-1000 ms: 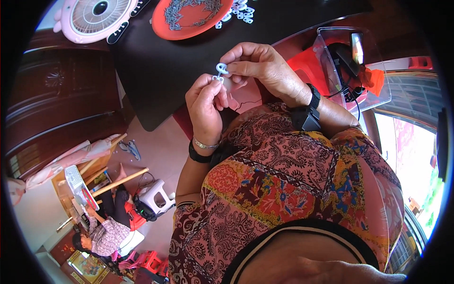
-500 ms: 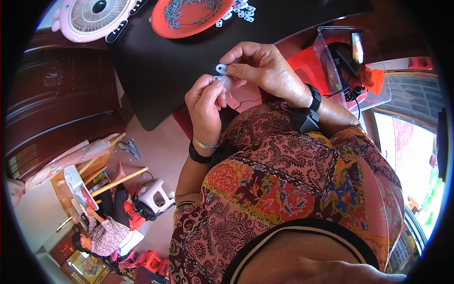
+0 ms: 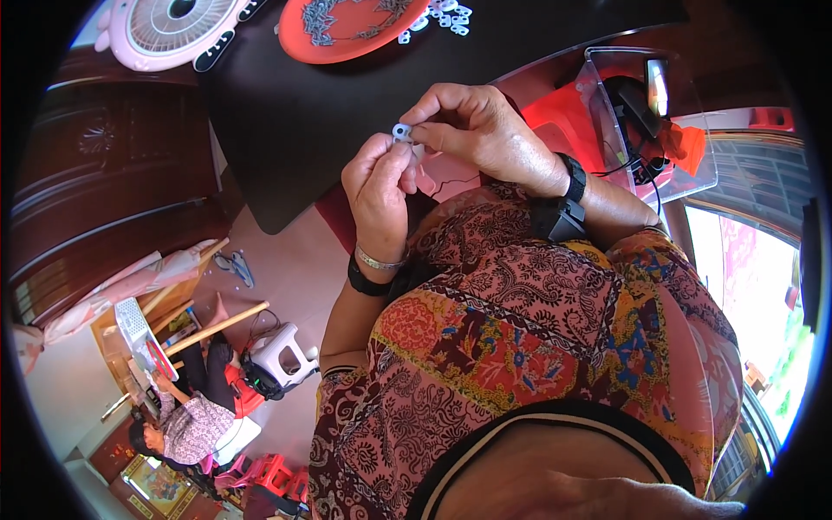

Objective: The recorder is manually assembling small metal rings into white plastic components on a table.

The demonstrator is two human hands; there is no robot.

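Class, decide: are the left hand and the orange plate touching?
Apart. The head view shows black tabletop between the left hand and the orange plate.

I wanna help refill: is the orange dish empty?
Not empty: small grey pieces lie in the orange dish, with some bare dish showing.

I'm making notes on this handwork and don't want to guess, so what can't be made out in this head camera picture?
- White piece, head view: partly hidden by the left hand and right hand; too small to tell how it fits together.
- Grey bits, head view: too small to tell their exact shape.
- Plate, head view: far side cut off by the top edge.
- Fan, head view: likewise cut off.
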